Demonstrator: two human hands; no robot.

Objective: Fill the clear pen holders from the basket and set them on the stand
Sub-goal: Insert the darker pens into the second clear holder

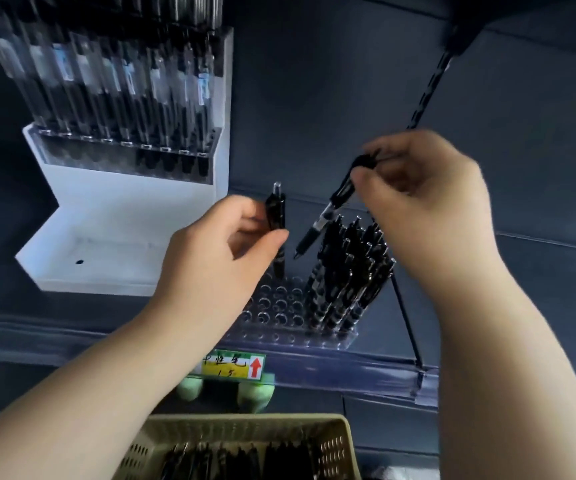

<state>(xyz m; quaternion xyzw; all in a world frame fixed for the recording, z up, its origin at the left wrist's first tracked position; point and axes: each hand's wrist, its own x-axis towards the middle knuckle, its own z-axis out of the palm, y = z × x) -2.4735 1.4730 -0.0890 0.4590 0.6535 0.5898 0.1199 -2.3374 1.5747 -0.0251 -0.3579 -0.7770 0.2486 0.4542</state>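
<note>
A clear pen holder (281, 308) with rows of round holes sits on the dark shelf. Its right part is packed with several black pens (352, 271); the left holes stand bare. My left hand (217, 258) pinches an upright black pen (277, 220) above the holder's left side. My right hand (425, 202) pinches the top of another black pen (324, 220), which hangs tilted with its tip down over the holder. The yellowish basket (335, 445) at the bottom edge holds more black pens.
A white stand (117, 230) at the left carries a clear holder full of pens (120, 98) on its upper step; its lower step is bare. A yellow price label (233, 367) sits on the shelf's front rail. A black slotted upright (425, 95) runs behind my right hand.
</note>
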